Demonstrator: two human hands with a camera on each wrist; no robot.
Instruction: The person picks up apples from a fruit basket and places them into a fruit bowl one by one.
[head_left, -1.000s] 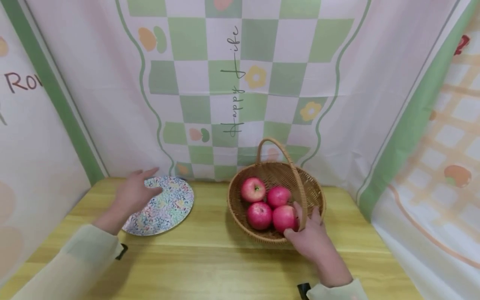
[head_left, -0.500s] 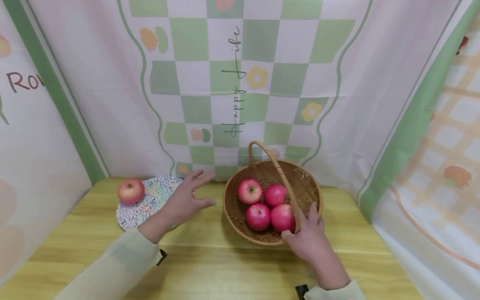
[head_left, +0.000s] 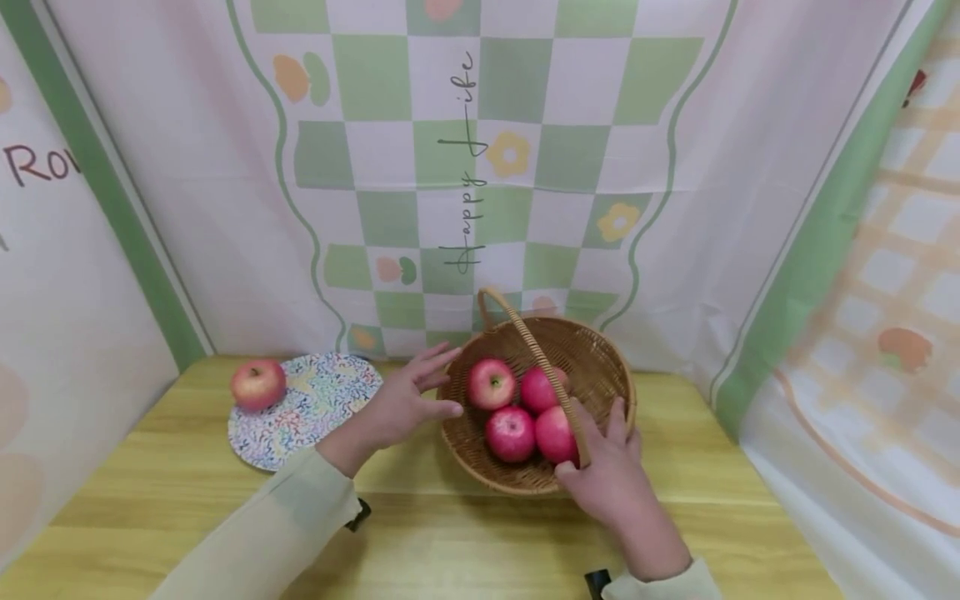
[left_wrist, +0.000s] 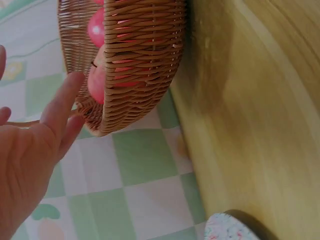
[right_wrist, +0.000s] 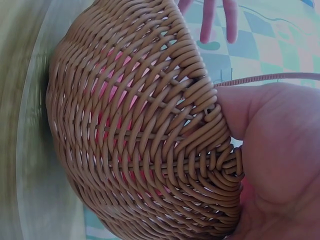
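A round wicker basket (head_left: pixel 588 354) with an arched handle (head_left: pixel 525 333) holds several red apples (head_left: pixel 491 384). My right hand (head_left: pixel 611 479) grips the basket's near right rim at the foot of the handle. The right wrist view shows that palm (right_wrist: pixel 282 145) against the woven rim, its fingers largely hidden. Spread and relaxed, my left hand (head_left: pixel 397 406) is at the basket's left rim with nothing in it; the left wrist view has its index finger (left_wrist: pixel 62 102) close to the rim, contact unclear. Another apple (head_left: pixel 258 384) sits on the left of a speckled, multicoloured round plate (head_left: pixel 337 385).
The wooden table (head_left: pixel 435 542) carries basket and plate. Behind its far edge hangs a green-and-white checked cloth (head_left: pixel 442 150). More printed cloth (head_left: pixel 900 275) drapes the right side, with a white panel (head_left: pixel 75 292) at the left.
My left hand has moved right from over the plate, where an apple now shows, to the basket's left rim. The basket has shifted slightly left and its handle has swung left, with my right hand on it.
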